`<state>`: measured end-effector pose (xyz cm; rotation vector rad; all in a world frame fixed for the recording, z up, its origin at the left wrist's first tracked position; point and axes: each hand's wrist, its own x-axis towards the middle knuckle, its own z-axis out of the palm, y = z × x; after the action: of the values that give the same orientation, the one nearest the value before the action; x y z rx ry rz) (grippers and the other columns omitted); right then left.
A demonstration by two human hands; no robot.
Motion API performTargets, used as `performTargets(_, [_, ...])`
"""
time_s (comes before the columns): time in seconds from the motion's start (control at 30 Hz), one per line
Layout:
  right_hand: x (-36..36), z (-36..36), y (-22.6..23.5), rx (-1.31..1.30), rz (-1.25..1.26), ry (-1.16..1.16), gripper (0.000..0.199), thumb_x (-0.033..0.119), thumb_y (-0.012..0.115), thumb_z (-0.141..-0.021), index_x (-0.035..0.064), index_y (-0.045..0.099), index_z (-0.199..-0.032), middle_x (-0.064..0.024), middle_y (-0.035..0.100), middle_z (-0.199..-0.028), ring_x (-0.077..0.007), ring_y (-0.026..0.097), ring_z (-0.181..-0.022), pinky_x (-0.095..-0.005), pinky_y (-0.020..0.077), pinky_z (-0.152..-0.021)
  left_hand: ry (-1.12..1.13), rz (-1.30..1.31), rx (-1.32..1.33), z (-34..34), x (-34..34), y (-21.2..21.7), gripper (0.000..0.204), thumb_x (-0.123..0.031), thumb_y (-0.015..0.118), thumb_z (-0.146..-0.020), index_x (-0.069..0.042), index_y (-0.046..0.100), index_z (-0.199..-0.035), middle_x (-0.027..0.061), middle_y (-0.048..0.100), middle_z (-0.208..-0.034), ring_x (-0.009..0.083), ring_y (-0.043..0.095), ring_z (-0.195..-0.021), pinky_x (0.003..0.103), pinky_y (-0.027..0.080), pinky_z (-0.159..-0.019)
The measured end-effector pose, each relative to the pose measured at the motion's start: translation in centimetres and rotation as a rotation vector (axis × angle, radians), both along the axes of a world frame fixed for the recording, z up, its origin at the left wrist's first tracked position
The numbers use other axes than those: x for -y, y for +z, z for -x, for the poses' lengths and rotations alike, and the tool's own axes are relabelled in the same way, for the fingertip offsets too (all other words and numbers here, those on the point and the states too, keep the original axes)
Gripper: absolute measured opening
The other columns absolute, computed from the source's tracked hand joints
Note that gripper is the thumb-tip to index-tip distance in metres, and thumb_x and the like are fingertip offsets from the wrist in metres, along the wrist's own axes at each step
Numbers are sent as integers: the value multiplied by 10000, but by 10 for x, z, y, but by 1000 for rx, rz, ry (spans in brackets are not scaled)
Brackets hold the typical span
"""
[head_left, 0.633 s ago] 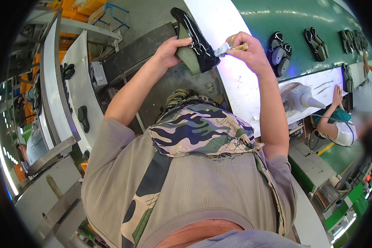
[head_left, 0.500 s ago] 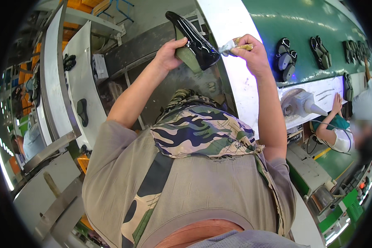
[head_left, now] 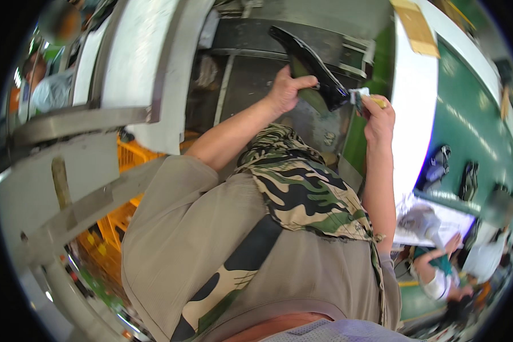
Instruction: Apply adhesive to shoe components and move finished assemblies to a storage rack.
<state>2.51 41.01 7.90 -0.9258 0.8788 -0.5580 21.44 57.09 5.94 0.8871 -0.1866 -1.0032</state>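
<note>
A glossy black shoe (head_left: 319, 65) with a dull green sole and heel is held up in front of me, tilted, one end high on the left and the other low on the right. My left hand (head_left: 288, 91) is closed around its green heel side, thumb pressed along it. Pinched in my right hand (head_left: 377, 119) is a small brush-like tool (head_left: 358, 94) with a whitish head and a yellow end. Its head is right by the shoe's lower right end; blur hides whether they touch.
A white bench edge (head_left: 413, 114) runs along my right, with cardboard (head_left: 414, 25) on it. Beyond lies a green conveyor (head_left: 467, 122) bearing several dark shoes (head_left: 469, 179). A white bottle (head_left: 422, 222) stands near another person's arm (head_left: 433, 262). Metal-framed racks (head_left: 159, 68) and orange crates (head_left: 134, 154) are left.
The whole view has swung, so the surroundings look turned and shifted. Both hands keep their holds on the shoe and the brush-like tool, whose head stays by the same shoe end.
</note>
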Motion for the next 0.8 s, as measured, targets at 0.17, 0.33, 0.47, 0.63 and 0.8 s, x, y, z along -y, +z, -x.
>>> performTargets(0.17, [-29,-72,-11,-84,-81,136,145,19,719,-816,49,584,-857,-49,615,-731,-145,571,-583,-307,506,-545,191,-91,166,-27,-53,-4,470,-4,792,-685,-39,571,-1098,54,647,-995,172,625,-899,317,505,-850])
performTargets(0.33, [-42,-111,-12,-39,-141,249,133,36,701,-835,43,577,-882,-58,627,-768,-159,595,-641,-314,514,-583,340,-388,-54,-92,-137,-46,416,-75,783,-737,-51,590,-1105,62,654,-987,191,638,-889,343,521,-791])
performTargets(0.47, [-34,-100,-12,-55,-124,206,127,36,694,-836,45,578,-888,-58,635,-781,-169,602,-652,-321,515,-598,526,-607,-204,-190,-237,-112,325,-202,755,-811,-94,606,-1079,55,653,-937,235,654,-825,414,554,-763])
performTargets(0.63, [-16,-49,-36,-77,-211,60,158,7,723,-800,44,581,-856,-33,595,-698,-114,530,-558,-249,451,-512,546,-473,-233,-310,-417,-167,352,-284,701,-850,-112,596,-1138,108,653,-1008,293,645,-938,445,534,-826])
performTargets(0.8, [4,30,-37,-192,-142,-194,118,19,688,-823,55,580,-854,-17,574,-673,-99,520,-538,-247,448,-474,871,-1026,-216,-306,-342,-129,544,-339,644,-878,-39,494,-1306,155,524,-1299,319,505,-1195,467,396,-996])
